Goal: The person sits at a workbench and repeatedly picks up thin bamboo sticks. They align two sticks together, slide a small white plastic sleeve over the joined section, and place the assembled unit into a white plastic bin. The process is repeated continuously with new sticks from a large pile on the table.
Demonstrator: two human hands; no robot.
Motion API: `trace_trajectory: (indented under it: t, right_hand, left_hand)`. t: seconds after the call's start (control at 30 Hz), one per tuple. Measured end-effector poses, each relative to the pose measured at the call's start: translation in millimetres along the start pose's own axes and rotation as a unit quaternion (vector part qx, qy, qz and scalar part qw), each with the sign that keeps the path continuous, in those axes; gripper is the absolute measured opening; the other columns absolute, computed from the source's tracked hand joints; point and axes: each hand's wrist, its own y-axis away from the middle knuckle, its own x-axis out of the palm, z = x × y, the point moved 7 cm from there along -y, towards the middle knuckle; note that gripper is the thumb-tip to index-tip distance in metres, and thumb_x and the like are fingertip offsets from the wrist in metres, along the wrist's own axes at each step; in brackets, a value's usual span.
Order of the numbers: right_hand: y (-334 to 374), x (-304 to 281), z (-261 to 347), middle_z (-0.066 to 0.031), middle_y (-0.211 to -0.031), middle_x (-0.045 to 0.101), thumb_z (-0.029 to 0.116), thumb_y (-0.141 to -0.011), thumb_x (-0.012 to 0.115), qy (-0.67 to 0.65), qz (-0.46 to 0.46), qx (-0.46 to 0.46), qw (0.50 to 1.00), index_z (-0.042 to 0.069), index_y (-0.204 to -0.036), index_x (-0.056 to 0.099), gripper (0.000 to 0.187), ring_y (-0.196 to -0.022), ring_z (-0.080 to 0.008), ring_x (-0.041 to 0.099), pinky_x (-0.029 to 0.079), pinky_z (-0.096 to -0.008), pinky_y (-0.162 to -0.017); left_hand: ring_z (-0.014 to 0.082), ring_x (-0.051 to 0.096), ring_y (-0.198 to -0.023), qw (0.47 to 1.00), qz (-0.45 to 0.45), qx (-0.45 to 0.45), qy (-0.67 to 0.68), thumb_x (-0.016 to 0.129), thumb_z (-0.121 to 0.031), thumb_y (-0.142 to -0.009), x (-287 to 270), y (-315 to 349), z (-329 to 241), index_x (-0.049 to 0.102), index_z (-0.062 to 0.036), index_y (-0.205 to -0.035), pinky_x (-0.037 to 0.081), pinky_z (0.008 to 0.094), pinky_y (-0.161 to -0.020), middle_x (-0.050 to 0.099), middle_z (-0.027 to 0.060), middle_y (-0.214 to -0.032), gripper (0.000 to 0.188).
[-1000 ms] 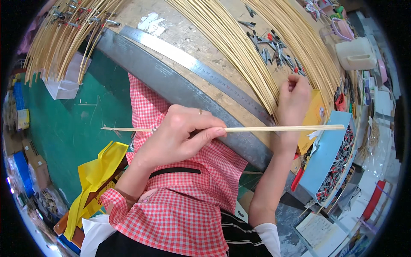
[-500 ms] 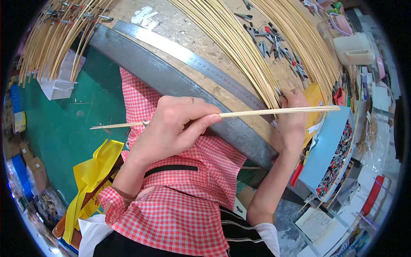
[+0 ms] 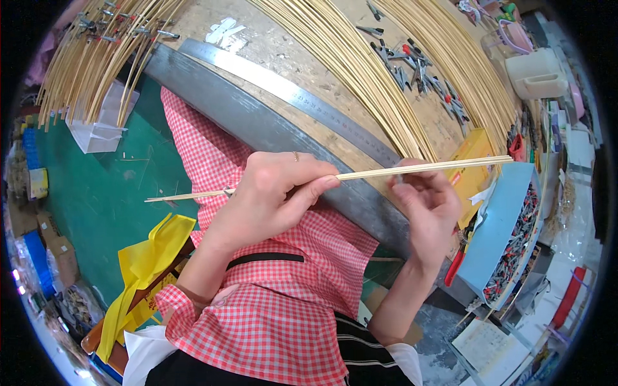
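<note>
Head view, left hand point(image 3: 273, 196) fingers pinching thin bamboo stick point(image 3: 412, 170), right hand point(image 3: 428, 206) grip hidden.

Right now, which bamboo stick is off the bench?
The single bamboo stick held level between left hand and right hand; the others lie fanned on the workbench.

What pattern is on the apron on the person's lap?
The cloth apron has a red-and-white check pattern, seen best in the head view.

1. Two bare hands, left point(image 3: 270, 196) and right point(image 3: 428, 202).
2. One thin pale bamboo stick point(image 3: 412, 170) pinched between them.
3. One long steel ruler point(image 3: 302, 103) at twelve o'clock.
4. One white plastic jug point(image 3: 537, 74) at two o'clock.
5. One blue oval tray point(image 3: 499, 222) at three o'clock.
</note>
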Motion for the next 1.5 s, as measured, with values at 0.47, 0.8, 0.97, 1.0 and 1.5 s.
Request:
trace_trajectory:
  t: [0.47,0.8,0.97,1.0,1.5]
  right_hand:
    - [25,52,-21,-0.0123,-0.083,0.062,-0.012,-0.085,0.054,-0.014,0.081,-0.051,0.995,-0.012,-0.103,0.062,0.019,-0.063,-0.0134,0.06,0.05,-0.0232,-0.057]
    - [28,49,-21,-0.0122,-0.075,0.061,-0.01,-0.089,0.051,-0.002,0.063,-0.055,0.997,-0.014,-0.101,0.061,0.016,-0.056,-0.0122,0.057,0.05,-0.0233,-0.052]
    - [30,50,-16,-0.0115,-0.082,0.063,-0.008,-0.086,0.057,0.044,0.071,-0.052,0.995,-0.011,-0.106,0.062,0.021,-0.063,-0.0132,0.06,0.051,-0.0241,-0.058]
    - [30,48,-15,-0.0115,-0.085,0.064,-0.007,-0.085,0.059,0.063,0.084,-0.062,0.993,-0.009,-0.107,0.063,0.023,-0.066,-0.0135,0.061,0.051,-0.0247,-0.06]
    - [22,-49,2,-0.0081,-0.07,0.056,0.01,-0.093,0.059,-0.2,-0.092,-0.144,0.965,-0.004,-0.086,0.061,0.016,-0.049,-0.011,0.049,0.04,-0.0215,-0.041]
  left_hand:
    - [0.017,0.058,-0.051,0.999,-0.004,0.016,-0.043,0.064,-0.001,-0.082,3,-1,-10,0.068,-0.0005,-0.086,0.042,0.0276,-0.046,0.058,0.0078,-0.06,0.006]
    - [0.0199,0.056,-0.051,0.999,0.025,0.025,-0.033,0.064,-0.001,-0.081,11,0,-11,0.068,-0.0003,-0.087,0.041,0.0295,-0.046,0.058,0.0089,-0.063,0.007]
    - [0.02,0.057,-0.052,0.999,0.035,0.031,-0.027,0.065,-0.002,-0.081,11,1,-9,0.068,-0.0003,-0.086,0.043,0.0301,-0.049,0.058,0.0091,-0.062,0.006]
    - [0.02,0.057,-0.052,0.998,0.043,0.028,-0.02,0.065,-0.003,-0.081,11,1,-8,0.068,-0.0003,-0.086,0.043,0.0302,-0.049,0.059,0.0093,-0.063,0.006]
    - [0.0227,0.066,-0.094,0.998,0.044,-0.014,-0.038,0.054,-0.003,-0.088,-40,-8,2,0.067,0.0004,-0.107,0.051,0.0329,-0.082,0.07,0.012,-0.1,0.024]
